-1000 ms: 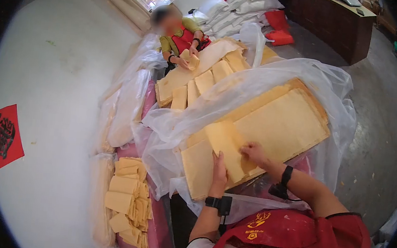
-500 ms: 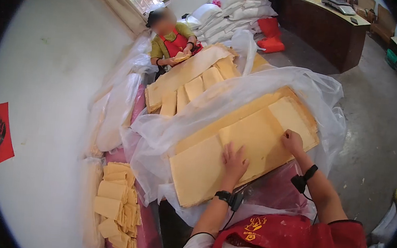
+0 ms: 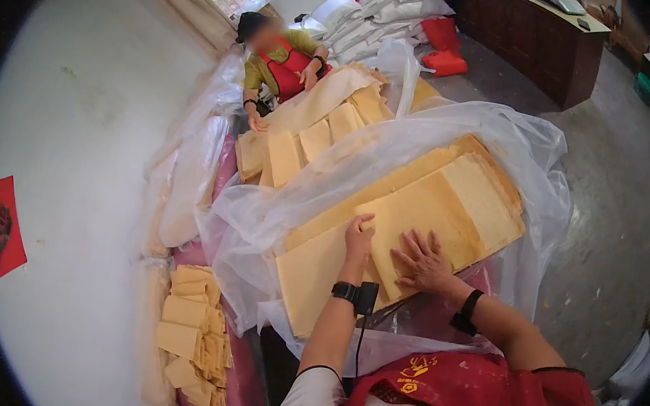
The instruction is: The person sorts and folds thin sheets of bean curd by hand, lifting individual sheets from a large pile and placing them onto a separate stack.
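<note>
A stack of large yellow sheets (image 3: 318, 280) lies on clear plastic in front of me. On top of it rests a folded yellow sheet (image 3: 447, 221). My left hand (image 3: 359, 235) pinches the left edge of this folded sheet, its fingers curled. Flat on the same sheet, with fingers spread, lies my right hand (image 3: 424, 264). Both wrists wear black bands, and a small black device sits at the left wrist.
Across the plastic sheeting (image 3: 246, 215), a co-worker in a red apron (image 3: 286, 76) reaches over a second sheet stack (image 3: 302, 112). Folded yellow pieces (image 3: 195, 323) are piled at lower left. White sacks (image 3: 372, 14) and a brown desk (image 3: 532, 43) stand behind.
My left hand has moved up and left and closed at the sheet's edge. My right hand has moved left and opened flat. The co-worker's hands have parted, and the top sheet sits differently.
</note>
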Demonstrator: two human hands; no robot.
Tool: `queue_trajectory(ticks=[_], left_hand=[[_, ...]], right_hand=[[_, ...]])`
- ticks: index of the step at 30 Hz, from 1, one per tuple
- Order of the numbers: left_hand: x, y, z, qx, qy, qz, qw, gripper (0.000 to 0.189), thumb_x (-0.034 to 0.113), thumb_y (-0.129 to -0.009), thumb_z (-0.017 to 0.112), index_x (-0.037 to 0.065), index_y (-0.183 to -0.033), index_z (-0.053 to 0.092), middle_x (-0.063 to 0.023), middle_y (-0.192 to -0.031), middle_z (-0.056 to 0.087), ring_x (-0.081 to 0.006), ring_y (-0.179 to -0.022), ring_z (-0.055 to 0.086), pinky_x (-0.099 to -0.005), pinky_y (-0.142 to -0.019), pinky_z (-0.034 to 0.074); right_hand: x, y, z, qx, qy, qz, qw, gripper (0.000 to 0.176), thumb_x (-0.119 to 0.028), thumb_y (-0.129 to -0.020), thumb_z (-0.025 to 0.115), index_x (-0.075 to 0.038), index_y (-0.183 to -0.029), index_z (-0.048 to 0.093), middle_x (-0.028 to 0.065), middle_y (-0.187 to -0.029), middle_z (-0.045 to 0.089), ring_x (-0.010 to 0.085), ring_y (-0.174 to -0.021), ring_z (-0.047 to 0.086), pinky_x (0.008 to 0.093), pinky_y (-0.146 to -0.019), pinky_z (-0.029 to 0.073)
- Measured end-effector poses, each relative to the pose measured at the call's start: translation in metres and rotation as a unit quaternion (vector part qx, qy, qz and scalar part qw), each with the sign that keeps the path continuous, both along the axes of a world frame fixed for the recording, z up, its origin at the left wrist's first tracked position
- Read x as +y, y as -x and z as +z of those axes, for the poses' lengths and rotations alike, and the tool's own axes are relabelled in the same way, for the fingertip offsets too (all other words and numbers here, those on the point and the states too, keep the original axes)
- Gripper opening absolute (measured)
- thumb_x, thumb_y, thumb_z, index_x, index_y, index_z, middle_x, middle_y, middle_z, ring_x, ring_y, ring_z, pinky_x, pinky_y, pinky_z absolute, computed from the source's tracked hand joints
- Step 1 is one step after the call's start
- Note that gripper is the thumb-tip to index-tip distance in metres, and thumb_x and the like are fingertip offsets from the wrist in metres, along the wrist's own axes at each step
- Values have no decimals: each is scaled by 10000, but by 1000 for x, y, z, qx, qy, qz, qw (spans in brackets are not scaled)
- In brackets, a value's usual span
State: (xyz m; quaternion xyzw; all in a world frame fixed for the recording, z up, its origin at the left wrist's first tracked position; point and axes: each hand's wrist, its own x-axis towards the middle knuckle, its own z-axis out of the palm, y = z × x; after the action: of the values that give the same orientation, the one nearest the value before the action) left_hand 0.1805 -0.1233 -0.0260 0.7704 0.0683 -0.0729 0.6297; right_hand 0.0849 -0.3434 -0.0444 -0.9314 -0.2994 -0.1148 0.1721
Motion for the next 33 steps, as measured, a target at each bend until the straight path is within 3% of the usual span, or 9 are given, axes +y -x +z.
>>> queue_trajectory(ticks=[4,9,15,17,21,22,26,28,33], left_hand=[[-37,43,19,-161,93,83,979,567,43,-829,598,-2,-1365,419,-167,-1281,520,-233,-1129,543,-357,-963,438],[-50,113,6,-47,-225,34,973,821,81,-795,629,70,-1482,180,-225,-1309,525,-317,-1185,544,-392,-977,439],[-49,86,31,-151,10,65,986,744,-26,-797,546,75,-1474,255,-172,-1250,563,-280,-1048,598,-357,-929,462],[-56,82,55,-182,3,44,982,697,-48,-797,527,57,-1455,325,-146,-1214,587,-242,-976,620,-333,-884,481],[-73,68,82,-63,87,-21,994,521,-37,-816,519,10,-1335,516,-13,-1000,603,-59,-710,510,-211,-650,430],[-78,66,85,-96,101,-4,990,478,-30,-828,520,2,-1303,552,29,-917,589,-12,-635,445,-181,-579,388],[-83,70,151,-103,124,-18,987,478,-24,-842,516,13,-1317,542,30,-921,594,-15,-637,453,-182,-581,392],[-77,74,176,-115,127,-31,985,473,-39,-849,508,-2,-1320,531,-72,-1164,611,-115,-943,608,-209,-845,475],[-36,86,206,-165,151,-58,973,465,-23,-848,493,27,-1307,553,-66,-1169,609,-80,-948,583,-200,-817,466]], right_hand=[[-6,-2,2,16,16,8,1000,849,-680,-802,524,-181,-1466,351,159,-1542,247,345,-1452,142,594,-1135,13],[-8,2,12,24,-10,-4,1000,888,-660,-808,547,-95,-1459,332,156,-1520,288,321,-1447,169,546,-1151,38],[-10,47,43,-34,-181,9,983,602,-379,-817,632,-53,-1295,467,140,-1309,499,338,-1235,458,485,-1037,334],[-4,73,61,-35,-153,298,942,447,-258,-809,607,-52,-1196,519,128,-1218,544,313,-1097,543,455,-932,418],[-1,31,31,213,-54,2,976,378,-172,-862,537,-48,-1219,541,171,-1141,601,328,-1052,579,447,-913,442],[-3,11,35,101,-73,-53,991,360,-198,-851,558,-48,-1177,580,171,-1122,617,340,-1071,572,450,-911,441],[-33,-33,11,-109,-94,-147,979,330,-241,-877,554,-76,-1156,618,142,-1148,631,338,-1111,557,440,-935,437],[-57,-50,-44,-93,-129,-147,976,339,-277,-900,549,-87,-1173,615,115,-1152,635,314,-1115,558,435,-943,438],[-97,-56,-43,-8,-242,-168,956,394,-356,-943,514,-74,-1206,592,86,-1145,638,276,-1072,576,401,-932,452]])
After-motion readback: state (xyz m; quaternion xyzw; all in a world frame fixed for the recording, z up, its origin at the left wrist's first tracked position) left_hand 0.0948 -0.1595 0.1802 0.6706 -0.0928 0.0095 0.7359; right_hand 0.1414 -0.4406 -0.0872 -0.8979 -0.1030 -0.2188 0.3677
